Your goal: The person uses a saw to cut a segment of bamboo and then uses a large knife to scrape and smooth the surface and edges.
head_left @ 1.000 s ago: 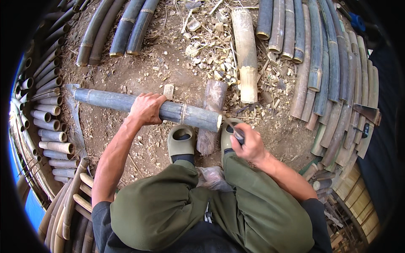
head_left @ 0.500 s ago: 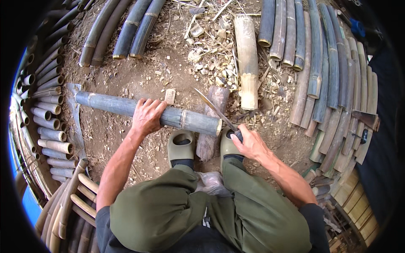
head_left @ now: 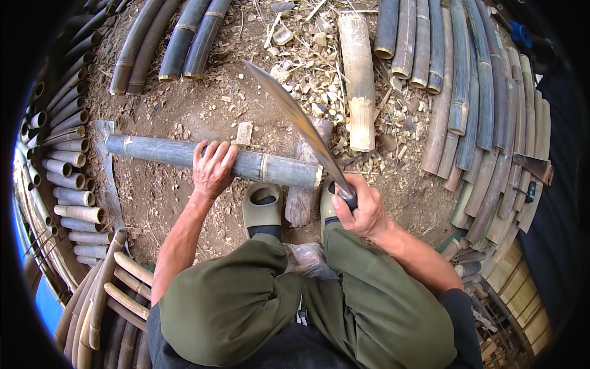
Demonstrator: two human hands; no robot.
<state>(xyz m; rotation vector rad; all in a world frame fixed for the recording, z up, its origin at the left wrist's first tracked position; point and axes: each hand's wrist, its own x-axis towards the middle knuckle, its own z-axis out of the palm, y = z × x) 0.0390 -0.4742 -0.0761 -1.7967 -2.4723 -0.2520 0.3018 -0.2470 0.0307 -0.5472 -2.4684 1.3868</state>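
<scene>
My left hand (head_left: 215, 167) is wrapped over a dark bamboo pole (head_left: 169, 152), which lies crosswise in front of my feet. The pole's right end rests on a short log (head_left: 302, 206) between my shoes, and its cut face there is pale. In my right hand (head_left: 364, 208) I grip the dark handle of a machete (head_left: 301, 120). Its long curved blade is raised, tip up and to the left, above the log and the pole's right end. Blade and pole appear apart. Part of the log is hidden under the pole and behind the blade.
Pale wood chips (head_left: 307, 80) litter the ground beyond the log. A stripped bamboo piece (head_left: 358, 86) lies there too. Dark bamboo poles (head_left: 196, 37) lie at the far left, and rows of bamboo (head_left: 485, 92) fill the right. Stacked bamboo (head_left: 83, 197) lines the left side.
My right hand has lifted the machete, so the blade stands higher and looks larger. My left hand stays on the bamboo pole, which has hardly moved.
</scene>
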